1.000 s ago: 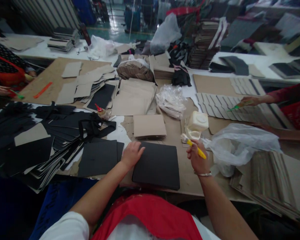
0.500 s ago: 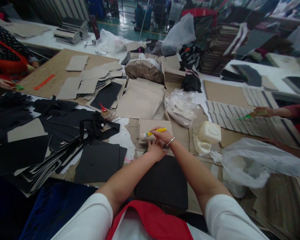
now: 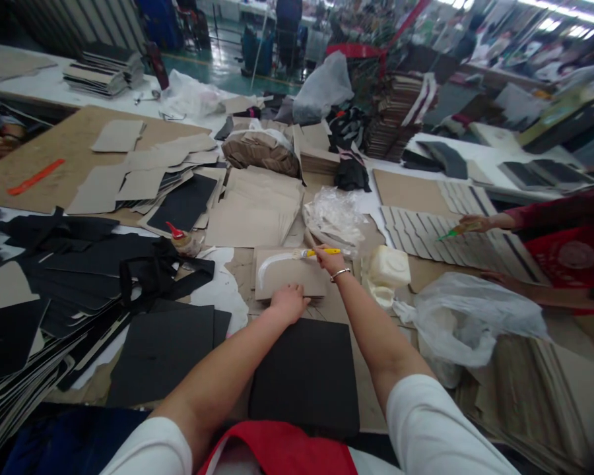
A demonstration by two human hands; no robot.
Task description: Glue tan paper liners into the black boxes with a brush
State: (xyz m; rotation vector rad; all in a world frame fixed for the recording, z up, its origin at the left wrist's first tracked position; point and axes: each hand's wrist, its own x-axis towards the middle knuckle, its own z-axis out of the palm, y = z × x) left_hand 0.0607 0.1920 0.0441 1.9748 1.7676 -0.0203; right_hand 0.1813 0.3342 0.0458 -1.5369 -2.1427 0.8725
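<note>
A: What's new?
B: White streak on the top card within the last half-second, bending along its left and far edges. Right side bare; coat partly laid, I judge.
A: Grips?
B: Right hand clamped round the brush, bristles on card. Left hand laid over the near edge, fingers loose.
A: Surfaces?
B: Card tan, matte, flat, beyond a smooth black sheet; streak wet-looking.
</note>
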